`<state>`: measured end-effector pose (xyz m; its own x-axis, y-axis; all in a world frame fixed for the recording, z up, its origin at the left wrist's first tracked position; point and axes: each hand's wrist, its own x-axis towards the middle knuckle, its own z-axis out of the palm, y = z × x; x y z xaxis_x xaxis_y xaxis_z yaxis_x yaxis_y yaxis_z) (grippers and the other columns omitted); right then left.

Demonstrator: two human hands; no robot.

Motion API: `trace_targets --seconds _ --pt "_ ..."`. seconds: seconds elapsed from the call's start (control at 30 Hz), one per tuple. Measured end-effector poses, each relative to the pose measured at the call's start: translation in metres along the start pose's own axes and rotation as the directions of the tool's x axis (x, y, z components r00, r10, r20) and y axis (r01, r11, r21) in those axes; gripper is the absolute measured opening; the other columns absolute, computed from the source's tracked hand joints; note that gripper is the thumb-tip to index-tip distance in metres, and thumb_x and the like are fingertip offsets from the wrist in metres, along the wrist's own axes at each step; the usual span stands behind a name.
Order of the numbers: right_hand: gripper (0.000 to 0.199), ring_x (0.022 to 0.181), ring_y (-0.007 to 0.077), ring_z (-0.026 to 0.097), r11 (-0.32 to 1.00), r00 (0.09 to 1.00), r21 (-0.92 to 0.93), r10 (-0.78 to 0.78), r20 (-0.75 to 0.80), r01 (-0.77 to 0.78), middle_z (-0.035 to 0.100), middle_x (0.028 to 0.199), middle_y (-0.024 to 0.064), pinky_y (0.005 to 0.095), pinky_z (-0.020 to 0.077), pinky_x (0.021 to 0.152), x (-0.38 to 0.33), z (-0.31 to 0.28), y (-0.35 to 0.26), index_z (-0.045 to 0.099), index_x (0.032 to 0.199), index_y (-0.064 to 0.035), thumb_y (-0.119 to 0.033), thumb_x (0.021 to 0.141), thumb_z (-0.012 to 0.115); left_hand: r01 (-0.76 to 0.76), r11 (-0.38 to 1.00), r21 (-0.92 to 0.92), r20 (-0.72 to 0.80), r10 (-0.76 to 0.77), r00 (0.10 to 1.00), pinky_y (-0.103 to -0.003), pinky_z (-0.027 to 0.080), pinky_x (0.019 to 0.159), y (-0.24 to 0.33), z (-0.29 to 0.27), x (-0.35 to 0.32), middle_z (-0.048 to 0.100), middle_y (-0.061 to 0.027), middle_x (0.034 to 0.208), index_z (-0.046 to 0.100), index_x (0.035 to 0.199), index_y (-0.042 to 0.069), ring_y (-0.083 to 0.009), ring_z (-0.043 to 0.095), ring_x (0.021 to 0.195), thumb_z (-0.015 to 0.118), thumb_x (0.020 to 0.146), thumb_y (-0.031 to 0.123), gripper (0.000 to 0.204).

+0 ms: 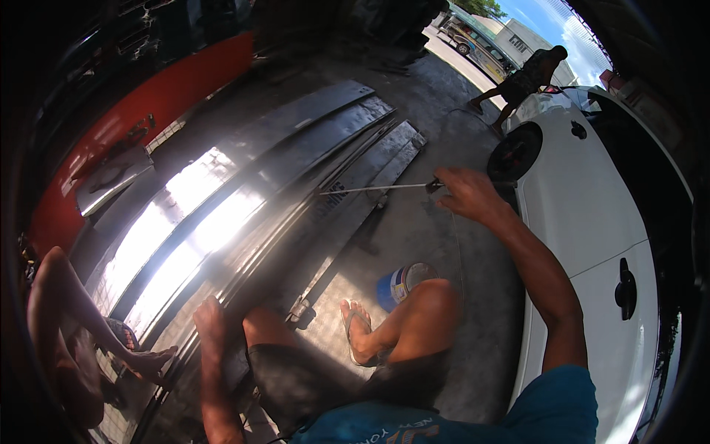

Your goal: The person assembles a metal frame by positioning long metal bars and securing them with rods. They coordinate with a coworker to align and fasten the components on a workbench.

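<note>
My right hand (467,194) is closed around the dark end of a thin, straight metal rod (377,189). The rod points left, its far tip over the long grey metal panels. Whether the tip touches metal I cannot tell. Near my left knee, my left hand (210,320) is curled on the edge of a long narrow metal strip (255,266) that runs away from me; its fingertips are partly hidden. Beside it lies a flat metal length (362,200) with dark lettering. A co-worker's hand (151,362) rests on the metal at lower left.
A white car (592,207) stands close on my right. A blue bucket (405,285) sits by my right leg. Wide grey panels (310,126) and a red panel (148,118) lie to the left. Another person (526,78) bends by the car's far end.
</note>
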<state>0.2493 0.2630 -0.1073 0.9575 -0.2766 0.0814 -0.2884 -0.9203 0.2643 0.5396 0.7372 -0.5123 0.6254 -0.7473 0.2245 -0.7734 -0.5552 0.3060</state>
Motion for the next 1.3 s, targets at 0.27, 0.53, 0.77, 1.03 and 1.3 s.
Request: trace_targets --seconds 0.27,0.53,0.77,1.03,1.3 --pt "0.024 0.088 0.0378 0.067 0.997 0.998 -0.052 0.052 -0.044 -0.055 0.067 0.091 0.0133 0.0509 0.0522 0.076 -0.009 0.006 -0.014 0.062 0.101 -0.0081 -0.014 0.082 0.075 -0.182 0.983 -0.038 -0.285 0.164 0.944 -0.052 0.041 0.057 0.008 -0.014 0.010 0.057 -0.0200 0.073 0.055 0.087 0.001 -0.0413 0.058 0.066 0.055 0.085 -0.001 0.003" --pt "0.024 0.096 0.0271 0.066 0.950 0.942 -0.305 -0.157 -0.295 0.063 0.067 0.094 0.0058 0.0438 0.0481 0.088 -0.003 -0.007 -0.043 0.065 0.108 -0.0118 -0.016 0.086 0.073 -0.170 0.976 -0.134 -0.266 0.129 0.955 -0.055 0.040 0.059 0.010 -0.027 0.017 0.057 -0.0221 0.072 0.055 0.086 -0.001 -0.0431 0.057 0.066 0.057 0.087 0.004 0.005" --pt "0.027 0.081 0.0241 0.069 0.992 0.998 0.126 0.005 -0.064 0.003 0.069 0.085 0.0062 0.0383 0.0524 0.080 -0.046 0.012 -0.120 0.072 0.092 -0.0106 -0.037 0.094 0.069 0.026 0.999 -0.044 -0.037 -0.028 0.999 -0.053 0.045 0.060 -0.002 -0.007 0.024 0.059 -0.0231 0.072 0.058 0.082 0.000 -0.0438 0.062 0.069 0.060 0.086 0.007 0.008" --pt "0.031 0.071 0.0185 0.068 0.614 0.793 0.606 0.608 0.045 -0.505 0.070 0.077 0.0108 0.0340 0.0512 0.066 -0.113 0.025 -0.080 0.074 0.096 -0.0051 -0.036 0.093 0.072 -0.051 0.997 0.061 -0.146 0.059 0.988 -0.053 0.049 0.058 -0.011 0.012 0.023 0.062 -0.0240 0.071 0.061 0.081 -0.001 -0.0439 0.065 0.067 0.058 0.087 0.002 0.006" --pt "0.069 0.087 0.0136 0.065 0.286 0.568 0.873 0.823 -0.013 -0.395 0.066 0.113 0.0098 0.0269 0.0511 0.071 -0.079 -0.034 -0.046 0.047 0.150 -0.0060 -0.059 0.106 0.045 -0.033 0.994 0.103 -0.200 0.053 0.978 -0.049 0.043 0.076 -0.010 -0.009 0.011 0.059 -0.0168 0.087 0.061 0.099 0.003 -0.0377 0.057 0.085 0.060 0.091 0.009 0.010"
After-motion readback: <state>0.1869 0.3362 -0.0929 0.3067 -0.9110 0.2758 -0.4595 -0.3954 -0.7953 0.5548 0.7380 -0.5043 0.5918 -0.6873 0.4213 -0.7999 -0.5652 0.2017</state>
